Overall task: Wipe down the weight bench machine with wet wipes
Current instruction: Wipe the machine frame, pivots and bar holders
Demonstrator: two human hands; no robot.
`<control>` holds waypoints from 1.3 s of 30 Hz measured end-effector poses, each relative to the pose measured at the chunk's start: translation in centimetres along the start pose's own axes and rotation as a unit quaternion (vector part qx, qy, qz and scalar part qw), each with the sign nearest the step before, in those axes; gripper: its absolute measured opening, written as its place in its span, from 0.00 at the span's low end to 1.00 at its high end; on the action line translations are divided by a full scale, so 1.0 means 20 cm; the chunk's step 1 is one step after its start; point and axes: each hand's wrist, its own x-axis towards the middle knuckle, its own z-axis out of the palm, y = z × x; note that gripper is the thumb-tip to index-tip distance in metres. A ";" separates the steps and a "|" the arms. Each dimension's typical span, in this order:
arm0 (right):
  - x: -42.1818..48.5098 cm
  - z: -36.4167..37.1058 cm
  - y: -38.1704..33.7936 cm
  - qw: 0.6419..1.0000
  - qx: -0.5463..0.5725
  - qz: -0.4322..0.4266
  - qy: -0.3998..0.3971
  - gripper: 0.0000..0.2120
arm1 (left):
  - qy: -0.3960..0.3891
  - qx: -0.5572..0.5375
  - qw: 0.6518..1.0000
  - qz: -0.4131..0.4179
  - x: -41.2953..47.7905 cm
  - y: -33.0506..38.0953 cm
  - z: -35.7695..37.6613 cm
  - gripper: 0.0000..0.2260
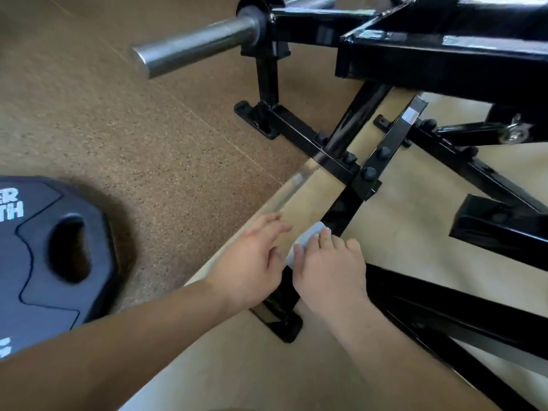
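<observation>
The black steel frame of the weight bench machine (pixel 299 134) stretches from the top right down to the floor. One low black bar (pixel 345 204) runs toward me and ends in a foot plate (pixel 280 324). My right hand (pixel 329 268) presses a pale wet wipe (pixel 308 237) onto this bar with fingers laid flat over it. Just left of the bar hovers my left hand (pixel 252 259), fingers spread and relaxed, holding nothing. The wipe is mostly hidden under my right fingers.
A chrome barbell sleeve (pixel 192 47) juts out at the top. A black weight plate (pixel 50 256) lies on the brown speckled mat (pixel 133 129) at the left. Beige flooring (pixel 400 232) lies under the frame. More black frame bars (pixel 444 315) cross at the lower right.
</observation>
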 end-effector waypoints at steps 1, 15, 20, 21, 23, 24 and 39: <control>0.05 -0.03 0.00 1.000 -0.002 0.021 -0.002 0.25 | -0.012 0.004 1.000 -0.001 0.03 0.00 -0.02 0.23; 0.24 -0.13 -0.02 0.972 0.115 0.150 -0.141 0.28 | -0.177 0.064 0.981 -0.049 0.29 -0.08 -0.26 0.32; 0.40 -0.27 0.03 0.968 0.064 0.087 -0.226 0.20 | -0.191 0.093 0.973 -0.090 0.44 -0.12 -0.27 0.33; 0.42 -0.27 0.06 0.967 0.077 0.084 -0.228 0.19 | -0.194 0.102 0.971 -0.098 0.46 -0.13 -0.25 0.32; 0.46 -0.23 0.13 0.966 0.111 0.083 -0.219 0.21 | -0.208 0.113 0.964 -0.120 0.49 -0.14 -0.21 0.32; 0.48 -0.20 0.16 0.964 0.129 0.080 -0.220 0.25 | -0.214 0.114 0.961 -0.135 0.50 -0.15 -0.19 0.32; 0.64 0.04 0.31 0.931 0.273 0.193 -0.145 0.34 | -0.233 0.156 0.952 -0.126 0.77 -0.04 0.16 0.26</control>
